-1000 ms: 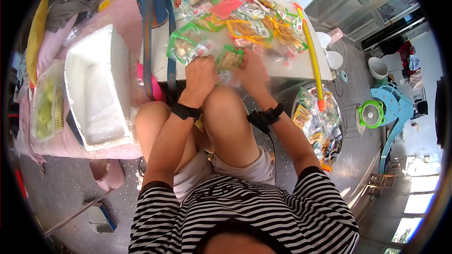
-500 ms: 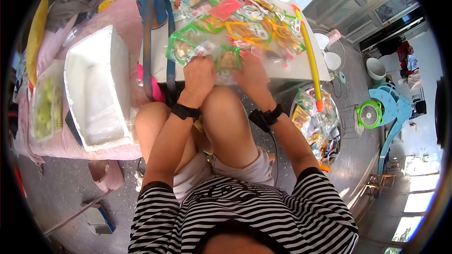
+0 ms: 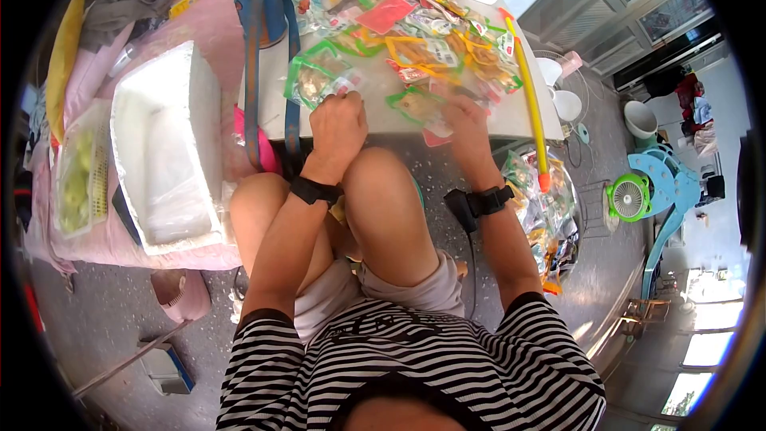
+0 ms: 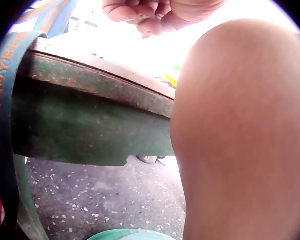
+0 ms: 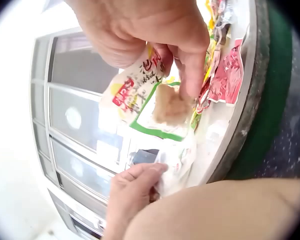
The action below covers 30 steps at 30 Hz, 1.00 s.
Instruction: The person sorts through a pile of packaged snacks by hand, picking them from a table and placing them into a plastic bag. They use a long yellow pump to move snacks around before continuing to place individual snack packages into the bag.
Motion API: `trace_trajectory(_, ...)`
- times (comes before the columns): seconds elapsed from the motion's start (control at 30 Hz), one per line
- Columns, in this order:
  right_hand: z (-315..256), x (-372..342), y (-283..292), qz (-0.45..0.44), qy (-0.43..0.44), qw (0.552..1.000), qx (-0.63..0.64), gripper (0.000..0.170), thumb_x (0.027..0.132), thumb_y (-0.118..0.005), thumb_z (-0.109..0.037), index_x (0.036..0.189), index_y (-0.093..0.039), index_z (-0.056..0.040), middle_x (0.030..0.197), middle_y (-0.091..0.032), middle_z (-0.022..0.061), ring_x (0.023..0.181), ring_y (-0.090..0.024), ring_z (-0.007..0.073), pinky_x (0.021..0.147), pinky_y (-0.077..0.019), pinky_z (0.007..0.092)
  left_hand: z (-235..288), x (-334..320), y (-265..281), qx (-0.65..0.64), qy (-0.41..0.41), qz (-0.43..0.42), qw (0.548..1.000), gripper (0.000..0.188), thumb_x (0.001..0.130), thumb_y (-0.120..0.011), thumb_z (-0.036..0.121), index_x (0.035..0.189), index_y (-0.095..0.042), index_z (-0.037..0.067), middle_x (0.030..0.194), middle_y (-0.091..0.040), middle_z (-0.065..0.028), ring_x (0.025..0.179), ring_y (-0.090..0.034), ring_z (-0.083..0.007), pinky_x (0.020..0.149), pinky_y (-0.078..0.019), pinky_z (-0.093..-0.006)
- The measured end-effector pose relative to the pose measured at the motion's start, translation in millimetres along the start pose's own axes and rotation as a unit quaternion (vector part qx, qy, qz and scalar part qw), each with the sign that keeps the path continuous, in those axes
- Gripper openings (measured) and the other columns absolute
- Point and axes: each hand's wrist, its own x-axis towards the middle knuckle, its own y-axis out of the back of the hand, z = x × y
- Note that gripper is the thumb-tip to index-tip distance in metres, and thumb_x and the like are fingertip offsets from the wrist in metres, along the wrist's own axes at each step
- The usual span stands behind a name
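Note:
At the table's near edge, my left hand pinches the lower corner of a clear snack bag with green edges. The right wrist view also shows this left hand, thumb and finger on pale clear film. My right hand is farther right, holding a green-edged snack packet by one side. Close up, that packet has a printed white end, and a pale, lumpy food piece shows through it. In the left wrist view the left fingers are curled against glare, their contents washed out.
Many snack packets and red packets cover the table behind the hands. A blue strapped flask stands left, a yellow stick lies right. A white foam box sits on the bed; a packet-filled container stands right below.
My right hand has moved right, away from the left hand, taking the green-edged packet with it; the packet has turned. My left hand has stayed at the clear bag's corner.

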Motion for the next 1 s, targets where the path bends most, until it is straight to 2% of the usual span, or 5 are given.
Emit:
trace_trajectory(0.13,-11.5,-6.8,-14.5,-0.068,0.009,0.992,0.108,0.012,0.082,-0.057,0.0,0.091,-0.064,-0.0012,0.098,-0.065,0.0037,0.082,-0.06,0.0098,0.076,-0.0484,0.0255,2.1,3.5,8.0,0.004,0.001,0.007,1.0,0.009,0.076,-0.063,0.007,0.072,-0.057,0.003,0.065,-0.058,-0.0162,0.064,-0.059,-0.0349,0.057,-0.0464,-0.0454)
trace_trajectory(0.43,5.8,20.5,-49.4,-0.101,0.027,0.993,-0.062,0.016,0.084,-0.058,-0.003,0.099,-0.064,-0.002,0.09,-0.063,0.0002,0.077,-0.055,0.0069,0.068,-0.044,0.0222,3.4,5.0,18.1,0.019,-0.061,0.04,0.997,0.021,0.072,-0.061,0.002,0.093,-0.062,0.002,0.073,-0.06,-0.013,0.071,-0.059,-0.0324,0.058,-0.0479,-0.0419)
trace_trajectory(0.63,24.0,42.1,-95.1,-0.048,-0.035,0.994,0.091,0.014,0.087,-0.057,-0.004,0.1,-0.063,-0.0004,0.087,-0.062,0.0011,0.076,-0.055,0.0075,0.07,-0.0449,0.0232,11.5,5.7,24.6,0.001,-0.097,0.039,0.995,0.026,0.07,-0.06,0.0,0.096,-0.062,0.0,0.074,-0.059,-0.0134,0.073,-0.058,-0.0316,0.061,-0.0486,-0.0408)
trace_trajectory(0.83,-18.5,23.8,-94.9,-0.104,-0.069,0.976,-0.179,0.025,0.087,-0.062,-0.009,0.109,-0.059,0.0016,0.09,-0.062,0.0048,0.073,-0.06,0.0099,0.061,-0.0507,0.0213,10.5,5.9,24.8,0.006,-0.089,0.044,0.995,0.014,0.068,-0.059,0.004,0.082,-0.059,0.003,0.072,-0.057,-0.0122,0.071,-0.058,-0.0299,0.059,-0.0496,-0.0387)
trace_trajectory(1.0,-3.9,4.9,-75.3,-0.116,-0.123,0.981,0.099,0.036,0.087,-0.057,-0.01,0.122,-0.052,-0.0018,0.102,-0.06,0.0046,0.08,-0.061,0.0115,0.06,-0.0511,0.0211,9.5,4.7,26.4,-0.003,-0.055,0.025,0.998,0.023,0.071,-0.06,0.001,0.094,-0.062,0.001,0.075,-0.06,-0.014,0.073,-0.059,-0.0327,0.061,-0.0484,-0.0418)
